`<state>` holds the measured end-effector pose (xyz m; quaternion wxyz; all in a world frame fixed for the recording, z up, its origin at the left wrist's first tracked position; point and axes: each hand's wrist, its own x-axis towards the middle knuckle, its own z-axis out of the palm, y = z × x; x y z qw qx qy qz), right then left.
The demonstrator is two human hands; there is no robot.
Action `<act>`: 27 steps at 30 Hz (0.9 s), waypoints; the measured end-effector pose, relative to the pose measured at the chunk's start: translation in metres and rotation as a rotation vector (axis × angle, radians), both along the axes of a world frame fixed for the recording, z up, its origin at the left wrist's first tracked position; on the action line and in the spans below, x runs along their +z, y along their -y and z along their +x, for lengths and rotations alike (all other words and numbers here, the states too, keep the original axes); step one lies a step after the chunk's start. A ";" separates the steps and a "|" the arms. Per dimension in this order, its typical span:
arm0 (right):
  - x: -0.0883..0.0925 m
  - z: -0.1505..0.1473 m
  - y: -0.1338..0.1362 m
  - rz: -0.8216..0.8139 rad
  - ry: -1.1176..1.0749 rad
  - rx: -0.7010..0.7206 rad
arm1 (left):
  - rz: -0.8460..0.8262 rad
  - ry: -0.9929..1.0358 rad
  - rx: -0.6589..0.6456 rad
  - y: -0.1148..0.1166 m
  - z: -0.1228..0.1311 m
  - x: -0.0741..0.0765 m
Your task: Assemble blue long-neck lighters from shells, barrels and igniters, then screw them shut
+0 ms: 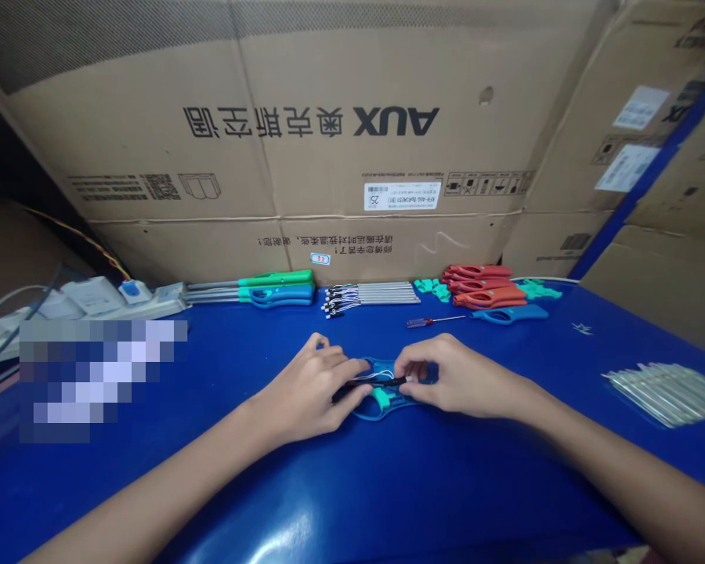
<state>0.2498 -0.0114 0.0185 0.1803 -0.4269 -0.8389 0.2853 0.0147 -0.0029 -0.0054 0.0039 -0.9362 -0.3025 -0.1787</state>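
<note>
An opened blue lighter casing (371,413) lies on the blue table between my hands. A turquoise piece (381,399) sits in its loop. Above the casing runs a slim black igniter part (388,383) with a white tip, and thin white wires (381,376) curve just behind it. My left hand (314,384) is closed on the black part's left end, thumb in front and fingers behind. At the other end, near the white tip, my right hand (440,376) pinches it between thumb and fingertips. My fingers cover parts of the casing.
Behind lie finished-looking lighters (279,296), metal tubes with wires (388,294), red casings (482,283), a blue casing (511,315) and a screwdriver (435,322). A bundle of clear-wrapped rods (670,394) is at right, a power strip (153,305) at left. Cardboard (305,172) walls the back.
</note>
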 end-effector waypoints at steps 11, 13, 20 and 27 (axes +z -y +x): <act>-0.006 0.004 -0.003 0.072 0.102 0.059 | -0.118 0.031 -0.047 0.011 0.011 0.003; -0.004 0.004 -0.002 0.059 0.121 0.065 | -0.141 0.022 -0.026 0.011 0.013 0.001; 0.002 0.007 -0.001 0.057 0.156 0.161 | -0.174 0.085 -0.006 0.009 0.016 -0.004; 0.002 0.008 0.000 0.086 0.160 0.180 | -0.202 0.108 -0.004 0.009 0.016 -0.007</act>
